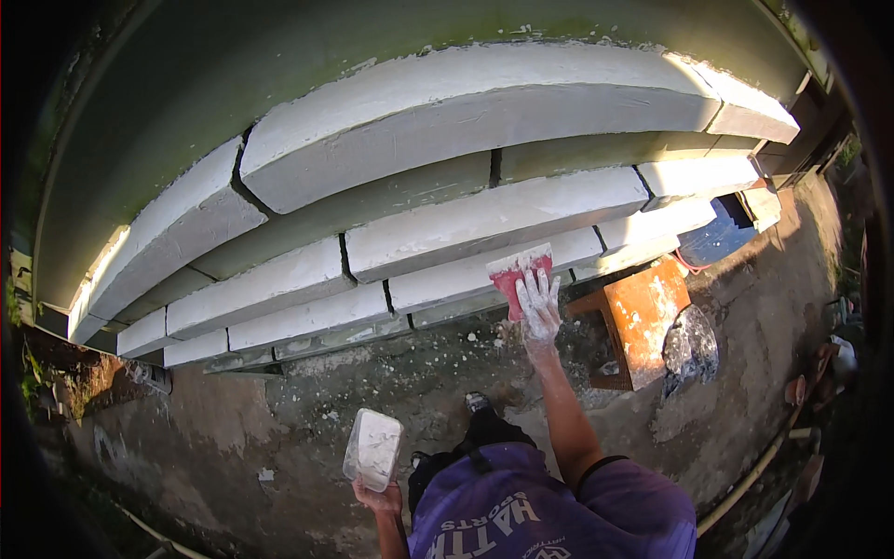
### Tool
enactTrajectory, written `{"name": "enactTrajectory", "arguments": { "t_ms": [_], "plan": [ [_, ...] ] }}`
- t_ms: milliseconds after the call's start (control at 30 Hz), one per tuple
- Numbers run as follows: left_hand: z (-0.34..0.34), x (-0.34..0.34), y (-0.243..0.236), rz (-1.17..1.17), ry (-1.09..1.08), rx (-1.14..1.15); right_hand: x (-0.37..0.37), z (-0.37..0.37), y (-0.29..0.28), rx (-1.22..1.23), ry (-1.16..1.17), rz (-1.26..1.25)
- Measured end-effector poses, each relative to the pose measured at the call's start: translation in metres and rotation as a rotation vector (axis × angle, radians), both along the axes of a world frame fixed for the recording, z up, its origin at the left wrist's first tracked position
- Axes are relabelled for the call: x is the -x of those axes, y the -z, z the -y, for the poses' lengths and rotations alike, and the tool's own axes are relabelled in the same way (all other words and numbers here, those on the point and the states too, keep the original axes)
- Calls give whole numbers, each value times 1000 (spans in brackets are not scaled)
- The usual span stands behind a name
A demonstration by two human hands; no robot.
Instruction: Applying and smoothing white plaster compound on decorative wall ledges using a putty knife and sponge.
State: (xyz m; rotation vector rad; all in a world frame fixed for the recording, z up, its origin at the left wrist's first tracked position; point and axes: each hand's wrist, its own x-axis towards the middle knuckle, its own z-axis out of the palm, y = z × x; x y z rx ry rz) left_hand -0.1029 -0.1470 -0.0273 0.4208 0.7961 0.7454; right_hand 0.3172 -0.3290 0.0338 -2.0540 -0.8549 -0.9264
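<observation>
My right hand, dusted white, grips a red putty knife with a white-smeared blade, held over the lower tier of white blocks with dark gaps between them. At the bottom centre, my left hand holds a clear rectangular plastic tub containing white paste. Above, a longer white ledge runs along a green wall, split by a dark gap at the left. Whether the blade touches the block behind it, I cannot tell.
An orange wooden box spattered white stands at the right, beside a crumpled silvery object and a blue container. A pale pipe lies along the right edge of the stained concrete ground; plants show at the far left.
</observation>
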Motion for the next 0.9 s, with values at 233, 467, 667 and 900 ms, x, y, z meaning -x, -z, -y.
{"name": "enactTrajectory", "arguments": {
  "t_ms": [233,467,667,900],
  "plan": [
    [4,-16,-3,7,22,-1,-38,-10,56,124,38,-91],
    [8,-14,0,-4,5,-11,4,9,67,164,-19,-163],
    [10,-18,2,39,48,8,-42,17,-26,70,60,150],
    [2,-37,10,53,45,-49,-43,39,95,244,-38,-48]
  ]
}}
